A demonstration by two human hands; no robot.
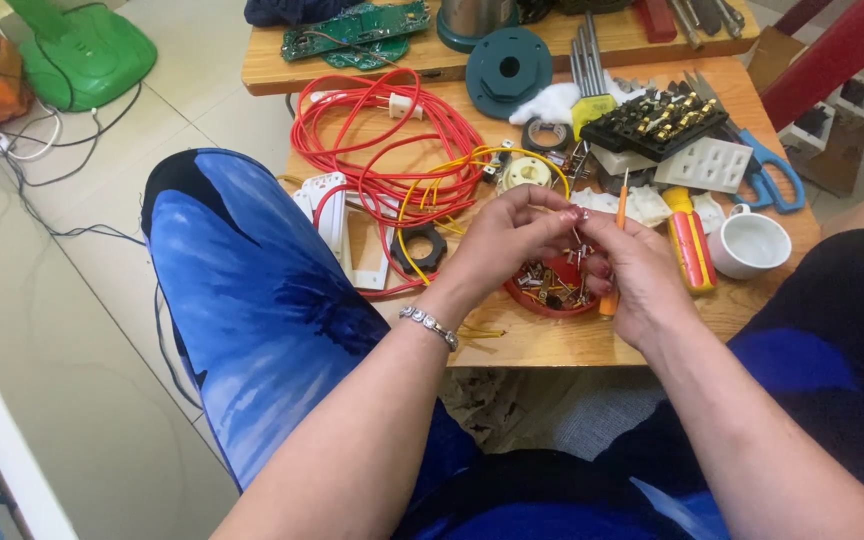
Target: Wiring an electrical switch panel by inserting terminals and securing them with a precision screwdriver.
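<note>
Centrally, a low wooden table (552,345) fills the upper middle of the frame, with a blue-clad knee at the left. On the table's upper left lies a tangle of red wire (392,140), with a teal disc (508,68) above it and a black terminal block (657,122) at the upper right. A white cup (749,243) stands at the right edge. Near the frame's centre, a red dish of screws (552,290) sits under the hands. The left hand (497,245) pinches a small metal part (574,216) at its fingertips. The right hand (637,275) is clenched around an orange screwdriver (609,300), whose tip meets that part.
</note>
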